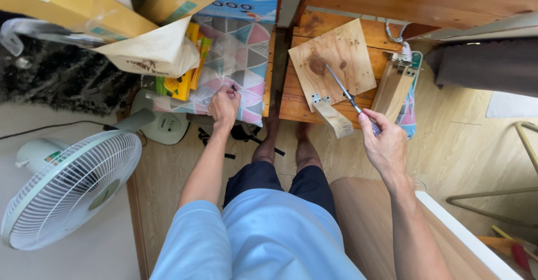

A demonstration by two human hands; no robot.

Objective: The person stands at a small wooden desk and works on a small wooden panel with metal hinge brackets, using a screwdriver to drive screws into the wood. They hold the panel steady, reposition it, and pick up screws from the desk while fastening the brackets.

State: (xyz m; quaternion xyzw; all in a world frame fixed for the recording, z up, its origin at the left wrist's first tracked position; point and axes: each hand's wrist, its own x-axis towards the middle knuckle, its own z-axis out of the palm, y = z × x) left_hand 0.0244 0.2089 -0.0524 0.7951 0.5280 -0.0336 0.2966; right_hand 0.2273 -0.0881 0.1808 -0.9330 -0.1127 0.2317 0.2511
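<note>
My right hand (384,143) grips a screwdriver (348,97) by its handle; the metal shaft points up and left over a square plywood board (336,56). A small metal hinge (319,98) joins that board to a short wooden slat (333,119). The board lies on a low wooden pallet-like stand (291,98). My left hand (224,105) reaches into a clear plastic bag (221,61) lying on a pastel triangle-patterned box, its fingers pinched on something small and dark that I cannot make out.
A white pedestal fan (67,187) stands at lower left. Cardboard boxes (84,5) and a paper bag pile at upper left. Another wooden piece with a metal bracket (395,84) leans right of the board. My bare feet (286,140) rest on the wooden floor.
</note>
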